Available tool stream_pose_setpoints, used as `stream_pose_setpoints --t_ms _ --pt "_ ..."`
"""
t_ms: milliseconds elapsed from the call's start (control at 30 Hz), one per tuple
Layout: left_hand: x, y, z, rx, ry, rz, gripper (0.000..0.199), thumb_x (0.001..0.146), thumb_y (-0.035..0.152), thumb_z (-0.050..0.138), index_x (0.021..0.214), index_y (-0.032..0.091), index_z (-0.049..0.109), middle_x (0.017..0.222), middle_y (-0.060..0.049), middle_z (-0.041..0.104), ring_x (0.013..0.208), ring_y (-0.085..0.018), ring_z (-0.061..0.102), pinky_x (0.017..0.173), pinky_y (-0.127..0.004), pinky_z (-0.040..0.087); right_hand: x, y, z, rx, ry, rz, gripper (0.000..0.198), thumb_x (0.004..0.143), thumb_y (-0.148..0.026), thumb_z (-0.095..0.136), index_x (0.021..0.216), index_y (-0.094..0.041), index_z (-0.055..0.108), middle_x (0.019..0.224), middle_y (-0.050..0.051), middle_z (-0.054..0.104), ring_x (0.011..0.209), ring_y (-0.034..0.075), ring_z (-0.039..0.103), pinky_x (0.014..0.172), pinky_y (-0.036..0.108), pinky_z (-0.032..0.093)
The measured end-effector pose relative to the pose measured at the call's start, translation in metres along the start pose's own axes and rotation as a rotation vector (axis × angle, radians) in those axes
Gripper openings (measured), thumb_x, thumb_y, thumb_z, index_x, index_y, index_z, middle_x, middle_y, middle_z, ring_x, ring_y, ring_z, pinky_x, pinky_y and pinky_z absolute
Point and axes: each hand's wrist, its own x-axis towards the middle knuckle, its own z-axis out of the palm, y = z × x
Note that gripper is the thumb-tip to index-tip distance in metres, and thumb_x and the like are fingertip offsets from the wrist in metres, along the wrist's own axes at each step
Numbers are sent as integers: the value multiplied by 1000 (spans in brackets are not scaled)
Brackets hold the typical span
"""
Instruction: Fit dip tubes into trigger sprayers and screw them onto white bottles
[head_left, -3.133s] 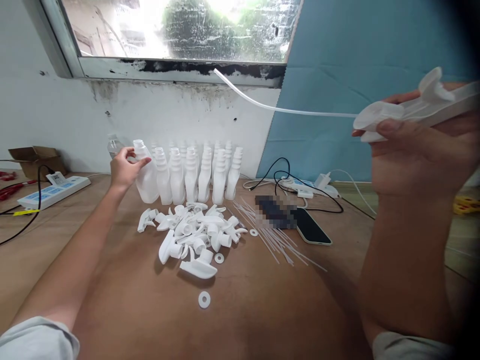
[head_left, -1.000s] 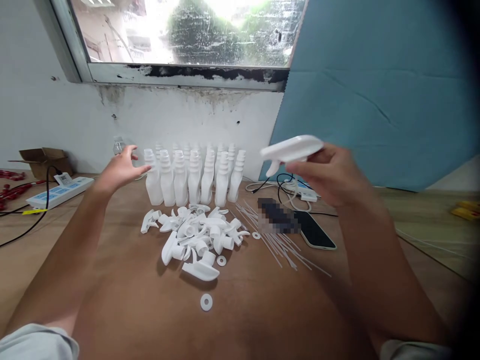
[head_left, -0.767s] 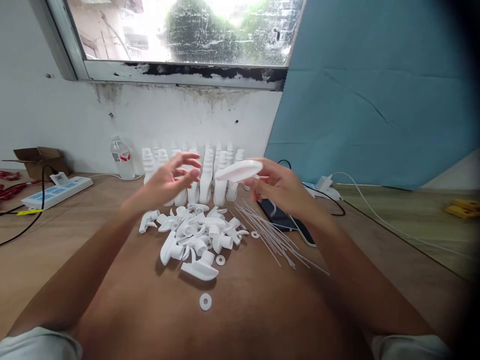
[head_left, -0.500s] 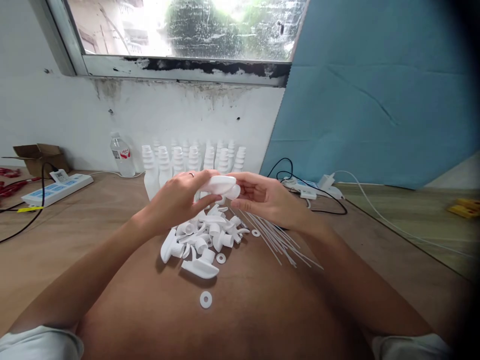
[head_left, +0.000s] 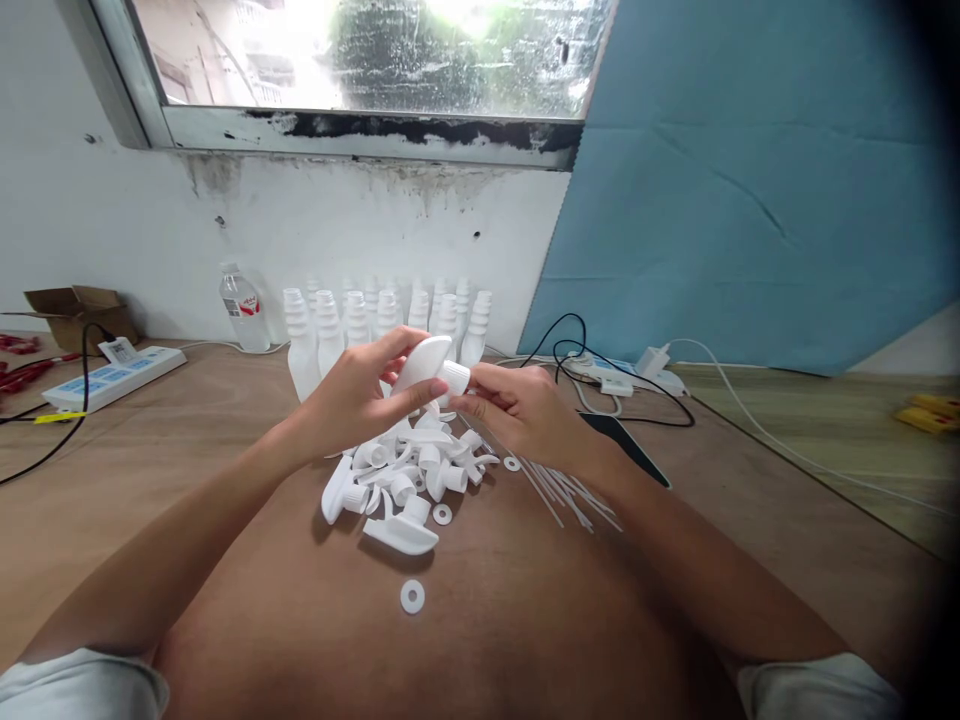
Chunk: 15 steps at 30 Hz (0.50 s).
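Above the pile, a white trigger spray head [head_left: 424, 362] is gripped in my left hand [head_left: 360, 385], thumb along its near side and fingers behind. Its ribbed collar [head_left: 455, 377] points right. The fingers of my right hand [head_left: 525, 405] are pinched together at the collar's open end; whatever lies between their tips is hidden. Below the hands lies a heap of white spray heads [head_left: 420, 465], one spray head [head_left: 405, 537] at its near edge. Flat white washers lie around: one washer [head_left: 412, 597] in front, another washer [head_left: 442, 514] beside the heap, and a third washer [head_left: 511, 464] near the tubes.
White bottles [head_left: 300, 345] stand in rows against the wall. Thin white tubes [head_left: 562, 490] lie under my right forearm, beside a dark flat device [head_left: 630, 450]. A clear water bottle [head_left: 244, 310], a power strip [head_left: 112, 378] and a cardboard box [head_left: 79, 315] are at left; cables [head_left: 667, 410] run at right.
The spray head has been tilted so that its collar faces right. My right hand's fingers have closed in at the collar, and its forearm has shifted, uncovering the dark device.
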Motion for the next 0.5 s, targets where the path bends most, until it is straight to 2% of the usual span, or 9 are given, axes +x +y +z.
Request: stream_pose_setpoints --t_ms 133,333,433,500 --pt "2 -2 1 -17 13 -14 29 88 40 61 106 17 60 85 -1 63 73 -12 60 68 -23 51 1 0 1 18 -27 23 34 91 -35 58 64 -16 51 51 -7 35 49 5 28 49 21 24" --pt "2 -2 1 -32 9 -18 31 87 40 62 107 16 62 86 -2 65 74 -13 62 69 -24 52 1 -4 0 69 -37 57 35 91 -37 58 63 -15 57 49 -7 35 48 5 28 47 21 23" --pt "2 -3 2 -21 21 -14 32 88 40 61 109 17 62 86 -3 66 74 -13 63 69 -25 54 0 -11 -1 100 -49 114 37 90 -40 57 63 -15 59 48 -7 32 47 5 26 47 22 22" --pt "1 -3 1 42 78 -6 31 86 40 63 108 18 63 83 -2 66 71 -13 62 67 -24 53 2 -14 -3 120 -63 169 39 91 -43 55 64 -15 61 48 -7 32 47 5 27 47 21 24"
